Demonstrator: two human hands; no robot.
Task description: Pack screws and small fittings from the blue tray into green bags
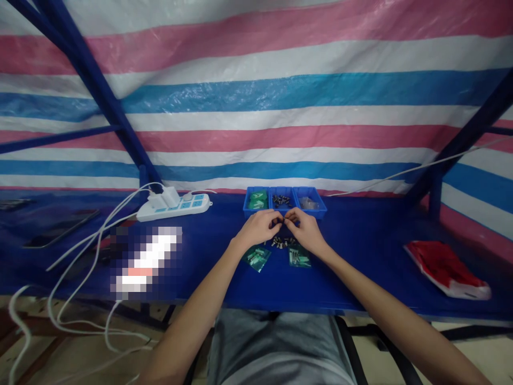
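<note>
My left hand (261, 226) and my right hand (303, 229) meet fingertip to fingertip just in front of a blue three-part tray (286, 190). Both pinch at a small dark piece (284, 219), too small to name. Beneath my hands lies a loose cluster of small metal parts (282, 243) on the blue tabletop. A green-backed packet of metal pins (257, 258) rests below my left wrist, and a similar packet (299, 256) sits below my right hand. The tray holds green packets (258, 200) at left, small dark metal parts (281, 201) in the middle and clear plastic pieces (308, 203) at right.
At the left stands a white power strip (176, 207) with plugs, its white cables (86, 251) looping over the table edge. A flat dark device (62, 229) lies farther left. A red and white package (447, 267) is at the right. Blue frame posts (128, 141) flank a striped sheet (280, 117).
</note>
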